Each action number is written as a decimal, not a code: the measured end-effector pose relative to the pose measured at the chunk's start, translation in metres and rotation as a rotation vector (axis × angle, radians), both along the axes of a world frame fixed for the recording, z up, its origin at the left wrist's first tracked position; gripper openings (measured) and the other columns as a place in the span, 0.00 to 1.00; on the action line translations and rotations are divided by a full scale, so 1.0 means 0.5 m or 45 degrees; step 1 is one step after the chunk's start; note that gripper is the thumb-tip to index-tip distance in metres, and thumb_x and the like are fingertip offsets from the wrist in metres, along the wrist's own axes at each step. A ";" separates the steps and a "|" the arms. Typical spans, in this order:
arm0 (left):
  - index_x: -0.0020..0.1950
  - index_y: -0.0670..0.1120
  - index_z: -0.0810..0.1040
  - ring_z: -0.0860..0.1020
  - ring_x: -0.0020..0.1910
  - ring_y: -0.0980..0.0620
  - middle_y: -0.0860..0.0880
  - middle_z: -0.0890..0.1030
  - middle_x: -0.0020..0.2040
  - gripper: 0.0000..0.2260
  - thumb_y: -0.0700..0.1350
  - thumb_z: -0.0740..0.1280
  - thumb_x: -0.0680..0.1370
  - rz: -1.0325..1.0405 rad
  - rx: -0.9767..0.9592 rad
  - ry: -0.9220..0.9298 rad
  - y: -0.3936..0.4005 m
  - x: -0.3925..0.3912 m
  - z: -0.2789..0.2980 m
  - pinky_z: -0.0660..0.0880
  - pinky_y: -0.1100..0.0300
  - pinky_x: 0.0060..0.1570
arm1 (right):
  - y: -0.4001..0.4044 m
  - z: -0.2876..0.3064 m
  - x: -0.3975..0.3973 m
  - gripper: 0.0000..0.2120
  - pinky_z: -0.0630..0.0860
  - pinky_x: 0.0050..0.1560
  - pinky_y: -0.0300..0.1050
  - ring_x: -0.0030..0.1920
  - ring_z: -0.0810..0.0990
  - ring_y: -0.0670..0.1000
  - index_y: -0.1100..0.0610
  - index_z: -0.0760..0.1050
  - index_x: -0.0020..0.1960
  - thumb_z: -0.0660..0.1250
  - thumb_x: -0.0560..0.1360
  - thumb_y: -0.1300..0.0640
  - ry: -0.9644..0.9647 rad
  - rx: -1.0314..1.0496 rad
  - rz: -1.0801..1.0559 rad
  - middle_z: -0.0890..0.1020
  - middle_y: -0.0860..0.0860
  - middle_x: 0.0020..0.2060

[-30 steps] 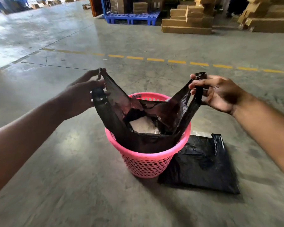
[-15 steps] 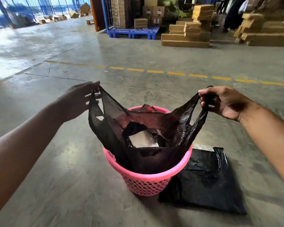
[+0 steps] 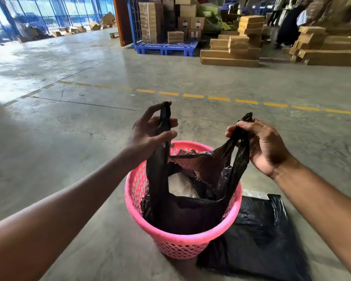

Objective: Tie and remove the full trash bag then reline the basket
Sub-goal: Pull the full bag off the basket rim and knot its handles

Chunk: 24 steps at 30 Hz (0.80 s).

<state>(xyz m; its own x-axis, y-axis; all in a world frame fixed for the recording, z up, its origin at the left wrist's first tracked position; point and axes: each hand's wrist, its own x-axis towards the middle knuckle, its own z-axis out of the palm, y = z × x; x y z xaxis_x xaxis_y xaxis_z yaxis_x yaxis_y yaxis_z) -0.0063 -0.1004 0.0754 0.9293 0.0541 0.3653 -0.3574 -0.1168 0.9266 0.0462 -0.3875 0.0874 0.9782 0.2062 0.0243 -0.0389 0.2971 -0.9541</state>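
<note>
A pink perforated basket [image 3: 176, 243] stands on the concrete floor in front of me. A black trash bag [image 3: 190, 213] sits inside it, with white rubbish [image 3: 180, 185] showing through its open mouth. My left hand [image 3: 148, 132] is shut on the bag's left handle, held upright above the basket's far rim. My right hand [image 3: 263, 145] is shut on the right handle, a short gap away from the left hand. Both handles are pulled up and taut. A flat folded black bag [image 3: 259, 240] lies on the floor against the basket's right side.
A dashed yellow line [image 3: 193, 95] crosses the floor beyond the basket. Far back are a blue pallet [image 3: 166, 48] with cartons, stacks of flat brown boxes [image 3: 233, 47], and a person [image 3: 288, 25] at the far right. Bare concrete spreads to the left.
Both hands have drawn together above the basket, bringing the two handles closer and gathering the bag's mouth narrower. The camera view has tilted up a little.
</note>
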 end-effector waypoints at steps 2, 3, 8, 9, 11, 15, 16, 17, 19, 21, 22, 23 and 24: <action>0.74 0.47 0.72 0.85 0.51 0.46 0.42 0.85 0.51 0.28 0.36 0.74 0.75 0.096 0.011 -0.041 -0.005 0.013 -0.012 0.79 0.58 0.55 | 0.011 -0.001 -0.007 0.04 0.76 0.53 0.53 0.43 0.84 0.58 0.59 0.77 0.45 0.66 0.78 0.62 -0.066 -0.047 -0.050 0.84 0.60 0.41; 0.74 0.48 0.72 0.85 0.46 0.49 0.46 0.85 0.47 0.28 0.36 0.74 0.75 0.109 0.012 -0.033 -0.008 0.016 -0.016 0.78 0.59 0.52 | 0.018 0.000 -0.012 0.03 0.77 0.52 0.52 0.41 0.83 0.57 0.61 0.77 0.46 0.66 0.78 0.63 -0.134 -0.106 -0.061 0.84 0.60 0.40; 0.75 0.46 0.70 0.76 0.33 0.54 0.47 0.79 0.37 0.33 0.34 0.74 0.71 -0.195 0.193 0.032 -0.040 0.017 -0.031 0.74 0.60 0.37 | 0.091 0.021 -0.055 0.05 0.78 0.46 0.42 0.39 0.83 0.49 0.62 0.77 0.43 0.70 0.76 0.61 -0.608 -0.647 0.088 0.85 0.57 0.40; 0.75 0.45 0.70 0.75 0.34 0.53 0.45 0.78 0.40 0.34 0.33 0.73 0.70 -0.299 0.212 0.049 -0.047 0.016 -0.031 0.73 0.59 0.37 | 0.107 0.024 -0.060 0.06 0.78 0.46 0.44 0.41 0.83 0.48 0.59 0.78 0.42 0.71 0.75 0.57 -0.731 -0.781 0.100 0.85 0.53 0.40; 0.72 0.41 0.70 0.76 0.38 0.51 0.43 0.78 0.45 0.31 0.30 0.72 0.69 -0.499 0.234 0.072 -0.061 0.015 -0.026 0.74 0.55 0.39 | 0.133 0.031 -0.071 0.05 0.76 0.51 0.46 0.48 0.81 0.48 0.54 0.79 0.41 0.71 0.71 0.52 -0.987 -1.012 0.076 0.82 0.49 0.44; 0.43 0.49 0.79 0.75 0.34 0.66 0.60 0.78 0.33 0.11 0.34 0.75 0.69 -0.523 0.472 0.090 -0.083 0.007 -0.038 0.73 0.68 0.36 | 0.170 0.042 -0.092 0.08 0.74 0.54 0.52 0.51 0.74 0.51 0.51 0.79 0.38 0.72 0.67 0.47 -1.263 -1.280 -0.029 0.75 0.48 0.46; 0.36 0.50 0.78 0.73 0.29 0.67 0.60 0.76 0.28 0.08 0.38 0.73 0.69 -0.463 0.526 0.075 -0.087 0.001 -0.043 0.70 0.69 0.33 | 0.176 0.043 -0.093 0.08 0.74 0.53 0.54 0.50 0.74 0.51 0.51 0.79 0.37 0.72 0.67 0.46 -1.285 -1.314 -0.022 0.75 0.48 0.46; 0.32 0.49 0.78 0.71 0.25 0.66 0.58 0.74 0.26 0.07 0.43 0.69 0.71 -0.428 0.535 0.081 -0.090 -0.001 -0.049 0.69 0.67 0.29 | 0.176 0.045 -0.093 0.09 0.74 0.53 0.54 0.50 0.76 0.51 0.51 0.79 0.37 0.72 0.68 0.46 -1.280 -1.300 0.017 0.75 0.48 0.46; 0.39 0.47 0.81 0.69 0.21 0.61 0.49 0.71 0.26 0.11 0.51 0.65 0.77 -0.421 0.449 0.175 -0.090 0.001 -0.053 0.66 0.64 0.25 | 0.165 0.049 -0.082 0.08 0.76 0.51 0.51 0.48 0.79 0.49 0.53 0.80 0.41 0.70 0.70 0.48 -1.164 -1.128 0.117 0.77 0.49 0.46; 0.57 0.49 0.80 0.68 0.19 0.55 0.45 0.69 0.27 0.15 0.58 0.61 0.83 -0.399 0.288 0.301 -0.083 0.009 -0.048 0.65 0.65 0.22 | 0.138 0.045 -0.063 0.08 0.76 0.51 0.49 0.49 0.81 0.48 0.53 0.80 0.47 0.66 0.70 0.54 -1.062 -1.029 0.115 0.80 0.50 0.47; 0.62 0.55 0.80 0.68 0.20 0.54 0.44 0.69 0.27 0.15 0.58 0.57 0.84 -0.402 0.245 0.320 -0.077 0.010 -0.039 0.65 0.64 0.22 | 0.125 0.042 -0.056 0.11 0.75 0.53 0.49 0.50 0.81 0.48 0.53 0.79 0.50 0.65 0.69 0.57 -1.063 -1.069 0.095 0.81 0.50 0.48; 0.62 0.61 0.80 0.68 0.20 0.52 0.43 0.69 0.28 0.16 0.58 0.54 0.85 -0.417 0.246 0.313 -0.070 0.012 -0.033 0.66 0.64 0.23 | 0.114 0.037 -0.052 0.15 0.75 0.53 0.49 0.51 0.80 0.49 0.53 0.79 0.53 0.65 0.67 0.59 -1.104 -1.143 0.089 0.80 0.50 0.49; 0.59 0.65 0.82 0.68 0.22 0.51 0.42 0.69 0.29 0.19 0.57 0.51 0.85 -0.444 0.251 0.302 -0.067 0.011 -0.026 0.67 0.63 0.24 | 0.108 0.029 -0.050 0.17 0.75 0.54 0.48 0.52 0.80 0.50 0.52 0.79 0.54 0.66 0.66 0.61 -1.161 -1.208 0.093 0.80 0.50 0.49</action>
